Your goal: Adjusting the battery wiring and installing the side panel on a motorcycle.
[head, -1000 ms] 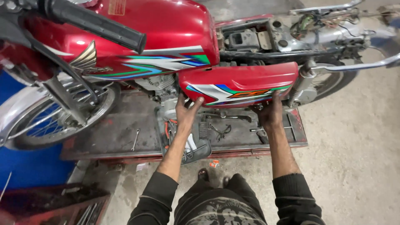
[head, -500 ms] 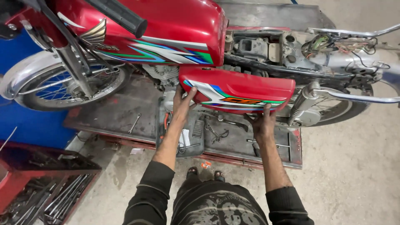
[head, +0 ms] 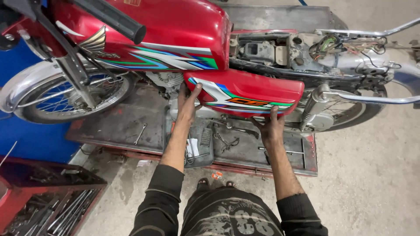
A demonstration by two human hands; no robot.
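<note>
Holding a glossy red striped motorcycle side cover (head: 245, 92) against the frame, left hand (head: 188, 105) grips its nine o'clock end, right hand (head: 270, 127) its underside, fingers curled round the edges.

A stained grey concrete floor (head: 376, 175) surrounds a low grimy metal platform with red edges (head: 122, 124); a blue wall panel (head: 30, 135) stands left.
</note>
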